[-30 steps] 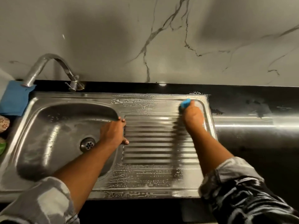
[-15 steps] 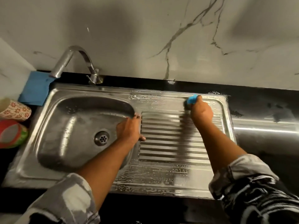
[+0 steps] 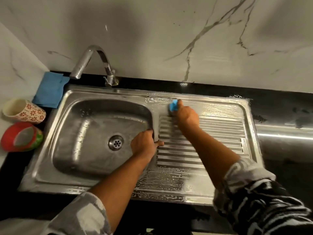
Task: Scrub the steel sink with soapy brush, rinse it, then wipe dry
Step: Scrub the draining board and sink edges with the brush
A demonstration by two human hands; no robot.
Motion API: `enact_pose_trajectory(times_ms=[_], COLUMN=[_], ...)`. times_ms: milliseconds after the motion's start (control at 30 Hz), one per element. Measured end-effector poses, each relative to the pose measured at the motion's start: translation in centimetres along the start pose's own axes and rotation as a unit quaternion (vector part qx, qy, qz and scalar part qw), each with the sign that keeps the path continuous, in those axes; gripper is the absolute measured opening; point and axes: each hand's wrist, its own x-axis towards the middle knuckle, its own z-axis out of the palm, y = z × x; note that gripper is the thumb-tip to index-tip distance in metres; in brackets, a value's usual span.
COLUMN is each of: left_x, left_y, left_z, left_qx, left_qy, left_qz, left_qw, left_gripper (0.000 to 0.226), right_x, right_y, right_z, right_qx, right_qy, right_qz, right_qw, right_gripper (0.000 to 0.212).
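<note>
The steel sink [image 3: 71, 180] fills the middle of the view, with its bowl on the left and a ribbed drainboard on the right, which is streaked with soap foam. My right hand [image 3: 186, 116] grips a blue brush [image 3: 174, 106] and presses it on the far left corner of the drainboard. My left hand [image 3: 144, 144] holds the ridge between bowl and drainboard, fingers curled over the bowl's edge and thumb on the ribs. The drain [image 3: 116, 142] lies at the bowl's centre.
A curved tap [image 3: 94, 63] stands behind the bowl. A folded blue cloth [image 3: 49, 89] lies at the sink's far left corner. A flowered cup [image 3: 23, 111] and a red and green container [image 3: 21, 136] lie left of the sink. Black counter [image 3: 284, 119] extends right.
My right hand has slid the brush leftward along the far edge of the drainboard. The camera has swung left, showing the cup and the red container. My left hand keeps its hold.
</note>
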Motion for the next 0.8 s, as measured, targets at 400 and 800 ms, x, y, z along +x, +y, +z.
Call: enact_pose_trajectory(times_ms=[400, 800], left_x=[-0.3, -1.5], left_y=[-5.9, -6.9], left_z=[-1.5, 0.2], left_qx=[-0.1, -0.117], left_qy=[-0.165, -0.132], left_qz=[0.043, 0.021], left_qw=[0.98, 0.984], left_gripper=[0.074, 0.062], right_x=[-2.0, -6.0], right_y=[-6.2, -4.4], right_z=[1.5, 2.7], right_qx=[-0.017, -0.097], right_qy=[-0.061, -0.061], right_qz=[-0.049, -0.114], right_qw=[0.997, 0.987], right_gripper=[0.061, 0.044])
